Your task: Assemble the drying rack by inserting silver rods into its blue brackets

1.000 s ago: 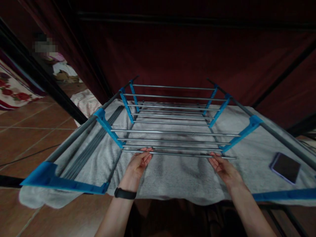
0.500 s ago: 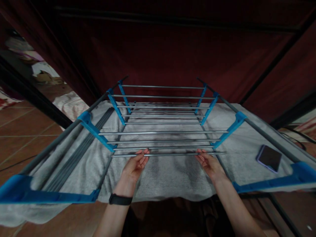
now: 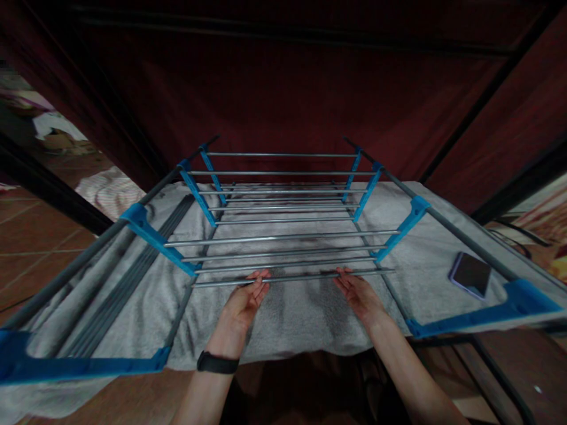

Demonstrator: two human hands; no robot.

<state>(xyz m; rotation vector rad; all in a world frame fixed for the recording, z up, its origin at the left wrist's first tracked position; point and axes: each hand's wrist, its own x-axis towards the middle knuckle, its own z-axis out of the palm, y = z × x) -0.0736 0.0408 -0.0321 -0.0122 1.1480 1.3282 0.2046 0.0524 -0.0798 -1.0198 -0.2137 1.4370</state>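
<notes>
Just below the frame's centre, the left hand [image 3: 243, 302] and right hand [image 3: 359, 297] are both pinching a metal rod [image 3: 301, 277], whose long axis is running left to right beneath near-parallel crossbars [image 3: 283, 238], each hand nearer its own end.

Dim light. Your blanket [image 3: 292, 319] shows pale, soft shadows toward its front edge. Bars [image 3: 283, 238] glint faintly; panel [image 3: 283, 100] beyond sinks murky. You get wide-angle stretch at frame sides.

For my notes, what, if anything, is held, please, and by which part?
A metal rod: left hand and right hand hold it either side of its middle.
</notes>
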